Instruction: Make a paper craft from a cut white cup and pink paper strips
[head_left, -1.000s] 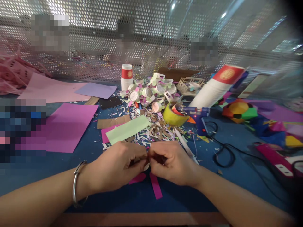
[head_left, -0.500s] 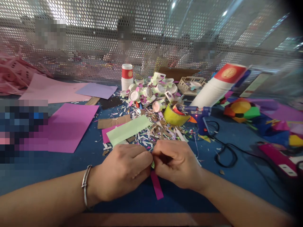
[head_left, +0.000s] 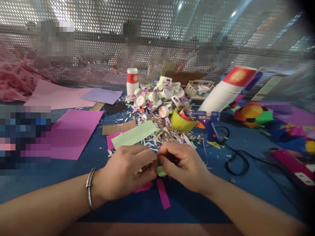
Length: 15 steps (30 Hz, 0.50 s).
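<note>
While both hands meet at the near side of the counter (head_left: pixel 118 214), the green piece (head_left: pixel 161 171) lies between them, its rounded edge showing just below the right thumb. The right hand (head_left: pixel 183 167) is drawn into a pinch on it; the left hand (head_left: pixel 130 172) is curled almost closed beside it, its thumb and fingertips partly hidden, so whether that grip also has hold of the piece cannot be told. Nearer than the grip lie a pink strip (head_left: pixel 163 194) and, to its left, a pink scrap (head_left: pixel 144 187). Beyond the grip are a green sheet (head_left: pixel 134 134) and, farther right, a glue gun (head_left: pixel 209 123). For sound handling, a light, even pinch probably serves best, since the piece looks thin and may crease; one hand should steady it while the other works, with fingertips kept clear of the edge.
</note>
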Available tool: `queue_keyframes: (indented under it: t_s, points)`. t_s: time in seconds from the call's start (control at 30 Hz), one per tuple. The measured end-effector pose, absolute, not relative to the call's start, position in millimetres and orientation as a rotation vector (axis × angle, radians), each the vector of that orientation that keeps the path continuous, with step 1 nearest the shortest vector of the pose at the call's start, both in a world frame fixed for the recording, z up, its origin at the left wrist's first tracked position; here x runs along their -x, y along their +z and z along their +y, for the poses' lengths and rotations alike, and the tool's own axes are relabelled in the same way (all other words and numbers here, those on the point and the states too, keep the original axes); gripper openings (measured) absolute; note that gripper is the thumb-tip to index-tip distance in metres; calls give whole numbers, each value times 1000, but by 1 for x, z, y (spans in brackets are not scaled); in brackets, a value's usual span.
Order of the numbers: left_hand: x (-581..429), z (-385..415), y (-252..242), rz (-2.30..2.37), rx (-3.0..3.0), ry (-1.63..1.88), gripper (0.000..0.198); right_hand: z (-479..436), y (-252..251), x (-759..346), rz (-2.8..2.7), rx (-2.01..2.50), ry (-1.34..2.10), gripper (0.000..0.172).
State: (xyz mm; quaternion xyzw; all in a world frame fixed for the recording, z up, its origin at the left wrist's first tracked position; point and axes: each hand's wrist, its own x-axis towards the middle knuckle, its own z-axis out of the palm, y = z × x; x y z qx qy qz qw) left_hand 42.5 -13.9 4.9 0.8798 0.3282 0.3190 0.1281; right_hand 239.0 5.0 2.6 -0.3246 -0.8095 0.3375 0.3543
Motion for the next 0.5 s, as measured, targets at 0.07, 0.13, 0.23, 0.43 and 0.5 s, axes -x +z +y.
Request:
queue_keyframes:
  t_s: [0.07, 0.13, 0.23, 0.43, 0.5]
  points:
    - [-43, -10, 2, 991, -2523, 909, 19, 8, 2, -240, -2132, 851, 922, 15]
    - [-42, -8, 0, 1007, -2481, 889, 17, 10, 3, -241, -2163, 855, 943, 14]
    - [-41, -7, -1, 997, -2431, 853, 13, 10, 3, -243, -2191, 858, 941, 12]
    - [-37, -9, 5, 876, -2630, 886, 20, 6, 4, -244, -2202, 812, 920, 13]
    - [-34, -15, 9, 753, -2721, 869, 18, 3, 4, -243, -2173, 786, 922, 14]
